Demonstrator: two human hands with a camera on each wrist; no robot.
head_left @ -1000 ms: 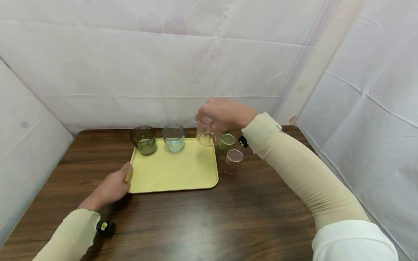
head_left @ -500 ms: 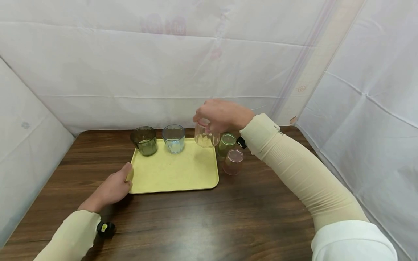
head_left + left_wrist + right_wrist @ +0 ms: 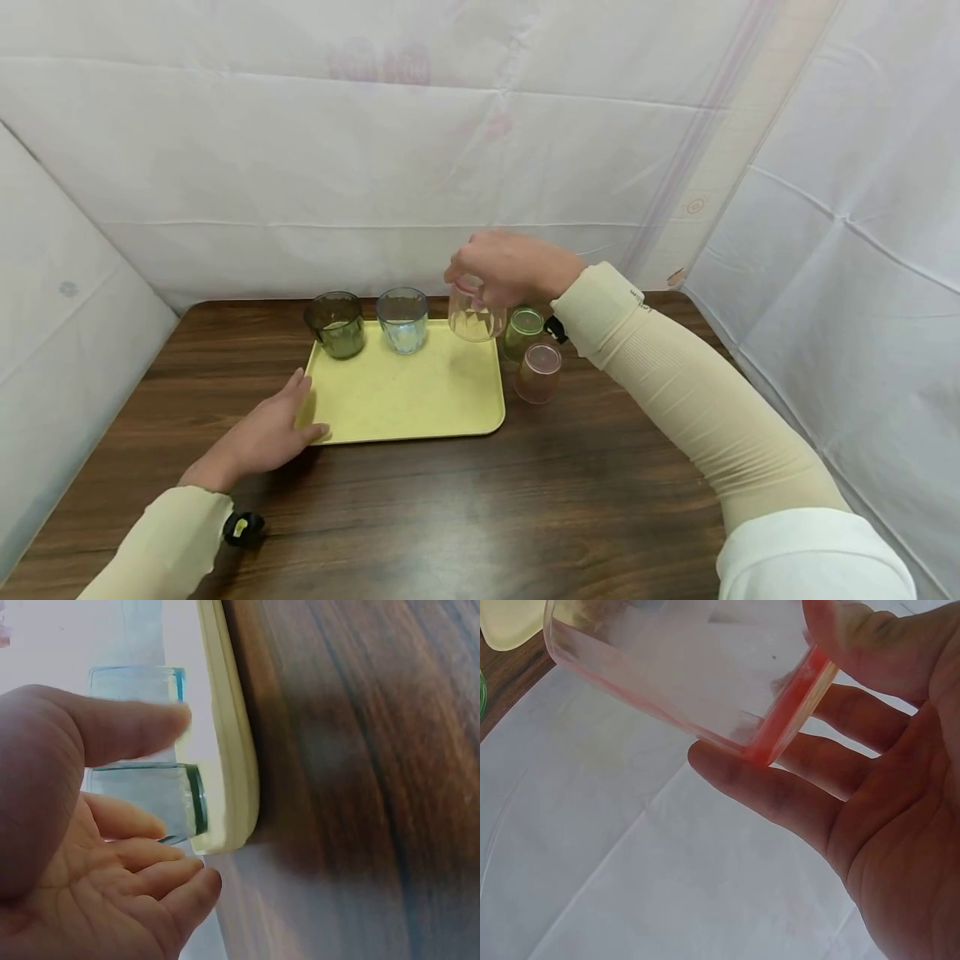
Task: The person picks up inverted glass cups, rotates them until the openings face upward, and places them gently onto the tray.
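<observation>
A: Entry. The right hand (image 3: 510, 265) grips the clear pink-rimmed cup (image 3: 473, 316) from above, fingers and thumb curled round its upper end. Cup hangs over the far right corner of the yellow tray (image 3: 408, 408), not plainly set down. The wrist view shows the thumb (image 3: 870, 641) on one side and a finger (image 3: 769, 791) under the red rim.

B: And the left hand (image 3: 264, 435)?

A: Released: fingers straight, resting at the tray's near left corner, holding nothing. In the wrist view its thumb (image 3: 127, 727) lies across the tray's edge.

B: Risks?

A: Judgement only. The grip is on the rim alone; the cup looks smooth, so it could slip or tilt if the pinch eases. The corner is the tight spot: the tray's raised lip sits just under the cup, so a base landing half on the lip would tip it. The green cup (image 3: 521, 332) stands just beside the tray on the table (image 3: 525, 500), close under the wrist; the pink cup (image 3: 537, 372) is near it. A sleeve sweep could knock either.

B: Open room?

A: The dark green cup (image 3: 335, 324) and blue cup (image 3: 402, 320) fill the tray's far edge to the left; its middle and near half are bare. The near table is wide open.
</observation>
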